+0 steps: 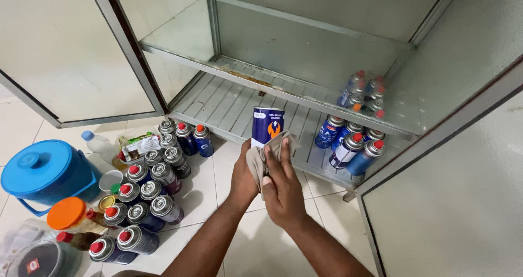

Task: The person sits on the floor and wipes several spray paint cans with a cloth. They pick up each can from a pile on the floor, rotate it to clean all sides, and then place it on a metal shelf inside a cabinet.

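The left hand (pixel 243 174) grips a blue-and-white cylindrical metal gas canister (pixel 267 125) in front of the grey metal cabinet's lower shelf (pixel 229 105). The right hand (pixel 282 185) presses a beige cloth (pixel 260 160) to it, fingers closed. Wiping goes best with the canister held steady and turned gradually.

Soft, even indoor light, probably from overhead, fills the wide-angle view, leaving faint shadows on the white floor tiles (pixel 229 162), pale glare on the open glass cabinet doors (pixel 60 53), bent lines at the edges, and slight motion blur on the beige cloth (pixel 260 158).
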